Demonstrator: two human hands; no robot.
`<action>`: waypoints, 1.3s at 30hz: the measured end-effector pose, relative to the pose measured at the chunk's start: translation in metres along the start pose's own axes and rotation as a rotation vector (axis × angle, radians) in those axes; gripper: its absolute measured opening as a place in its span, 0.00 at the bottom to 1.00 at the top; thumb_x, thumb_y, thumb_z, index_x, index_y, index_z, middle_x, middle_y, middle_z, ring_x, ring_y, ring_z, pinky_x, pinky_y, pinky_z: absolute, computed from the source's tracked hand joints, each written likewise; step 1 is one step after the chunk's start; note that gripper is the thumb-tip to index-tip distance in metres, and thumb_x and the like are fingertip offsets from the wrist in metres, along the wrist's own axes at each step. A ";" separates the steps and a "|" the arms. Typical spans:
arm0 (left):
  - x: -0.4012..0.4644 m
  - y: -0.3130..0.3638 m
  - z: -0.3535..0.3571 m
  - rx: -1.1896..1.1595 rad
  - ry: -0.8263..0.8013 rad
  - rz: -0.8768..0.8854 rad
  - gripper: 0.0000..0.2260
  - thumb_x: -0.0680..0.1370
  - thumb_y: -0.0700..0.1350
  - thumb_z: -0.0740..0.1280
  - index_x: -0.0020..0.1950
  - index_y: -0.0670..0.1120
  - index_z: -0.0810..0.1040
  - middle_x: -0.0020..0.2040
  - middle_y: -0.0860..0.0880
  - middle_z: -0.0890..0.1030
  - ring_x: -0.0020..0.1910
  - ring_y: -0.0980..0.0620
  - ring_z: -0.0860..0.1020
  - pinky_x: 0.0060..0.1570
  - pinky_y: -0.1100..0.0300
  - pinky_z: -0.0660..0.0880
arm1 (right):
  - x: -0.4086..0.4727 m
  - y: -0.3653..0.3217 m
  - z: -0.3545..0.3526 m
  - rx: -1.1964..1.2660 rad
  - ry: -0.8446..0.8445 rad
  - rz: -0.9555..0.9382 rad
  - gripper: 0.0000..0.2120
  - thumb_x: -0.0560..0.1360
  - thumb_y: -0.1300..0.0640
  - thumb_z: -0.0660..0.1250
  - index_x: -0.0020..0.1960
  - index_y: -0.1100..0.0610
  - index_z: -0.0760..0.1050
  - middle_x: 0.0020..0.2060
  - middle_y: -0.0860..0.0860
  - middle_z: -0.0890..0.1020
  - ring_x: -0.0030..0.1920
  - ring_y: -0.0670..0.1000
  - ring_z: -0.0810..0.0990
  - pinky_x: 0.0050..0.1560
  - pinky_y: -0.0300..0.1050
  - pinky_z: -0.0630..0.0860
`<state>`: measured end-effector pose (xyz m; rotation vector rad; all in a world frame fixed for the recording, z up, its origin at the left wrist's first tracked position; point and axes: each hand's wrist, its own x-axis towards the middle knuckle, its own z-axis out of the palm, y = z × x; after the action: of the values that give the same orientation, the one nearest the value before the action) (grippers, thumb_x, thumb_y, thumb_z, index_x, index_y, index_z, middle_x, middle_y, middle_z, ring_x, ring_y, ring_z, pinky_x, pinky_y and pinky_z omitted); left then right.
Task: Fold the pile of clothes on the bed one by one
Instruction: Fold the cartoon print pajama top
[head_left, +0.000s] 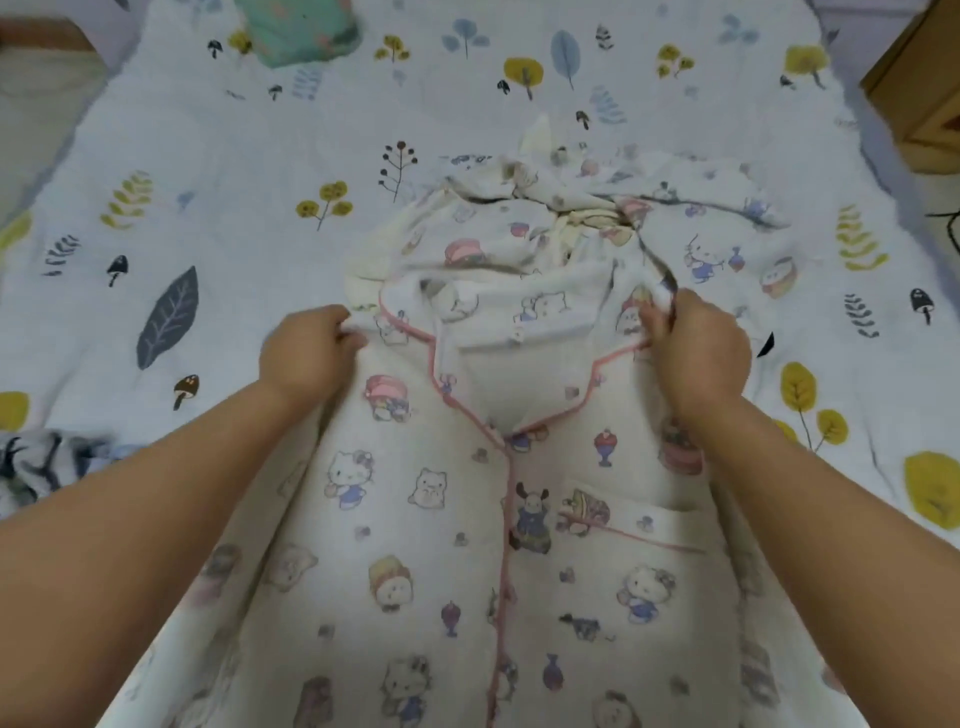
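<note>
Forearms reach in from the bottom corners, cut off by the frame edge, and between them we see a cream pajama shirt (441, 545) printed with cartoon cats and trimmed in pink piping, lying front-up on the bed. Its hem runs out of view at the bottom, and both sleeves are hidden under the arms. A chest pocket (644, 525) with a pink-piped top edge sits on the right side of the shirt; we cannot tell whether anything is in it.

Our left hand (306, 353) grips the shirt at one shoulder, fingers curled around the cloth. Our right hand (696, 348) pinches the other shoulder, fingers bunched on a fold of fabric, the fingertips buried in it.

Just beyond the collar, touching it, lies a crumpled heap of matching printed clothes (597, 223); what pieces it holds is hard to make out. At the left edge a dark-patterned cloth (36, 462) is partly cut off. Far off, a blurred teal bundle (296, 31) rests on the leaf-printed bedsheet (208, 156), and a brown piece of furniture (919, 83) stands at the right.
</note>
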<state>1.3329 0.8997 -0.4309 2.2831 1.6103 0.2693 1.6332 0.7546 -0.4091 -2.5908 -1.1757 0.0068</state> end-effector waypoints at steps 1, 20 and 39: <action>0.008 0.005 -0.002 0.027 0.067 0.009 0.12 0.76 0.43 0.65 0.36 0.42 0.68 0.35 0.44 0.72 0.38 0.43 0.71 0.36 0.55 0.61 | 0.010 -0.002 0.001 -0.006 0.025 -0.024 0.15 0.80 0.49 0.58 0.45 0.61 0.69 0.44 0.62 0.78 0.42 0.59 0.74 0.37 0.47 0.61; -0.148 -0.033 0.097 0.439 -0.428 -0.004 0.30 0.78 0.63 0.40 0.76 0.53 0.36 0.76 0.47 0.36 0.76 0.42 0.40 0.72 0.43 0.44 | -0.175 0.063 0.094 -0.326 -0.409 -0.468 0.27 0.79 0.43 0.47 0.71 0.56 0.67 0.72 0.55 0.66 0.72 0.58 0.60 0.71 0.56 0.50; -0.228 -0.071 0.030 0.189 0.130 -0.233 0.21 0.69 0.34 0.68 0.62 0.35 0.71 0.61 0.29 0.71 0.57 0.29 0.71 0.54 0.39 0.69 | -0.298 -0.017 0.087 -0.098 -0.362 -0.557 0.13 0.68 0.55 0.62 0.49 0.57 0.77 0.53 0.61 0.81 0.52 0.60 0.82 0.46 0.59 0.79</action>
<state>1.2027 0.7020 -0.4771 2.2211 2.0268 0.2197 1.4113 0.5686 -0.5220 -2.3061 -2.0372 0.3166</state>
